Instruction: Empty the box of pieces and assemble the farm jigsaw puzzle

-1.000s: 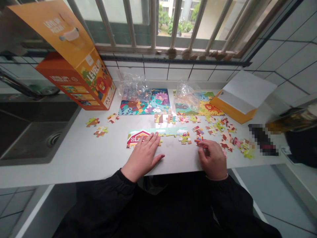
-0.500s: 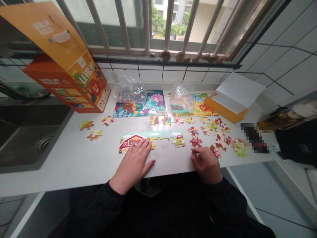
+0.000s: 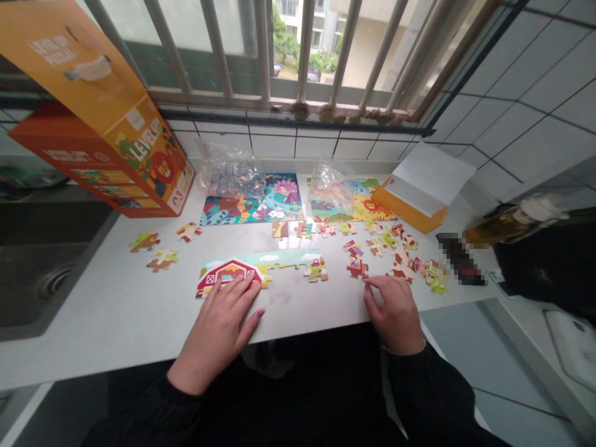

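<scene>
My left hand [image 3: 218, 326] lies flat and open on the white counter [image 3: 116, 310], its fingertips on the lower edge of a joined puzzle strip [image 3: 261, 264] with a red barn. My right hand [image 3: 395, 307] rests on the counter with loosely bent fingers, thumb apart from index, and holds nothing. Its index tip is just below a red loose piece [image 3: 357, 268]. Several more loose pieces [image 3: 400, 251] are scattered right of that. Both sleeves are black.
A large orange puzzle box [image 3: 107, 130] leans at back left over three loose pieces [image 3: 161, 245]. Two picture sheets [image 3: 254, 205] [image 3: 367, 205] with crumpled plastic bags [image 3: 233, 171] lie by the tiled wall. A small orange box [image 3: 419, 192], a bottle [image 3: 512, 226] and a sink [image 3: 41, 261] flank the counter.
My right hand has let go of a red piece, which now lies on the counter, and drawn back a little. The view has shifted right; my left hand stays on the strip.
</scene>
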Available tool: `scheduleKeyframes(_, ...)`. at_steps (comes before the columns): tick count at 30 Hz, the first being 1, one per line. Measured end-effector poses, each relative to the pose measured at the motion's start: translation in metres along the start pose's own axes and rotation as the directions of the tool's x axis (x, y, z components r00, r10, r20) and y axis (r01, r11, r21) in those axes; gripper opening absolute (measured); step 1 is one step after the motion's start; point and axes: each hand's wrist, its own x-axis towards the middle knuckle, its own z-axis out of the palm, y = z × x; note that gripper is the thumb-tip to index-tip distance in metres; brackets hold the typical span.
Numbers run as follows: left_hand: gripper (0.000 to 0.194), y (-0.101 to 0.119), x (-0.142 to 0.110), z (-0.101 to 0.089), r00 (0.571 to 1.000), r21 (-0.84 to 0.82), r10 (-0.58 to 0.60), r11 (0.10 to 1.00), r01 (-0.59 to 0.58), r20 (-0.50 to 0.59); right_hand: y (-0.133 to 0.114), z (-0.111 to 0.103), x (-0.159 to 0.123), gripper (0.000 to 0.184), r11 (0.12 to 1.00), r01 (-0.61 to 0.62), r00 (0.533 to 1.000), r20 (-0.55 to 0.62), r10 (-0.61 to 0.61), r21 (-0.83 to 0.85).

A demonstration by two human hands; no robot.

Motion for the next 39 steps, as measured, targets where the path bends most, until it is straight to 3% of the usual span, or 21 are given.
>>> scheduleKeyframes(3, 0.053, 0.000, -0.001, 0.003, 0.999, 0.011, -0.035, 0.999, 0.035, 0.011, 0.026, -0.019, -0.005, 0.014, 0.984, -0.122, 0.993, -0.019, 0.121, -0.132)
scheduleKeyframes(8, 0.053, 0.003, 0.004, 0.007, 0.997, 0.016, -0.073, 0.997, 0.073, -0.013, 0.090, -0.041, -0.021, 0.035, 0.905, -0.265, 0.956, 0.029, 0.291, -0.334)
scheduleKeyframes(11, 0.053, 0.003, 0.006, 0.008, 0.997, 0.036, -0.068, 0.997, 0.069, -0.029, 0.114, -0.049, -0.029, 0.041, 0.873, -0.305, 0.925, 0.101, 0.367, -0.380)
scheduleKeyframes(14, 0.053, 0.003, 0.006, 0.008, 0.998, 0.063, -0.057, 0.996, 0.059, -0.024, 0.108, -0.052, -0.029, 0.043, 0.879, -0.324, 0.886, 0.212, 0.411, -0.351)
scheduleKeyframes(18, 0.053, 0.003, 0.006, 0.006, 0.998, 0.077, -0.060, 0.995, 0.061, -0.009, 0.068, -0.045, -0.022, 0.039, 0.938, -0.279, 0.871, 0.357, 0.337, -0.206)
scheduleKeyframes(23, 0.053, 0.003, 0.007, 0.007, 0.998, 0.071, -0.066, 0.995, 0.068, -0.021, 0.035, -0.034, -0.017, 0.034, 0.967, -0.234, 0.903, 0.345, 0.256, -0.105)
scheduleKeyframes(26, 0.054, 0.003, 0.008, 0.007, 0.998, 0.068, -0.062, 0.996, 0.064, -0.023, 0.040, -0.036, -0.018, 0.036, 0.963, -0.253, 0.901, 0.340, 0.270, -0.095)
scheduleKeyframes(28, 0.054, 0.004, 0.008, 0.006, 0.998, 0.074, -0.058, 0.995, 0.060, -0.023, 0.052, -0.041, -0.019, 0.038, 0.936, -0.309, 0.892, 0.292, 0.346, -0.167)
scheduleKeyframes(30, 0.053, 0.004, 0.007, 0.006, 0.998, 0.079, -0.059, 0.995, 0.061, -0.024, 0.067, -0.045, -0.022, 0.042, 0.845, -0.428, 0.854, 0.161, 0.494, -0.321)
scheduleKeyframes(32, 0.053, 0.005, 0.007, 0.007, 0.998, 0.078, -0.064, 0.995, 0.066, -0.028, 0.084, -0.049, -0.024, 0.052, 0.686, -0.563, 0.769, 0.013, 0.640, -0.461)
scheduleKeyframes(34, 0.052, 0.005, 0.007, 0.007, 0.997, 0.072, -0.068, 0.995, 0.070, -0.031, 0.101, -0.052, -0.025, 0.063, 0.559, -0.648, 0.677, -0.055, 0.734, -0.518)
scheduleKeyframes(36, 0.052, 0.004, 0.007, 0.008, 0.997, 0.069, -0.064, 0.995, 0.066, -0.031, 0.117, -0.055, -0.026, 0.064, 0.529, -0.683, 0.623, -0.024, 0.782, -0.505)
scheduleKeyframes(39, 0.052, 0.004, 0.006, 0.007, 0.998, 0.063, -0.062, 0.996, 0.063, -0.025, 0.137, -0.061, -0.028, 0.061, 0.539, -0.718, 0.582, 0.046, 0.812, -0.439)
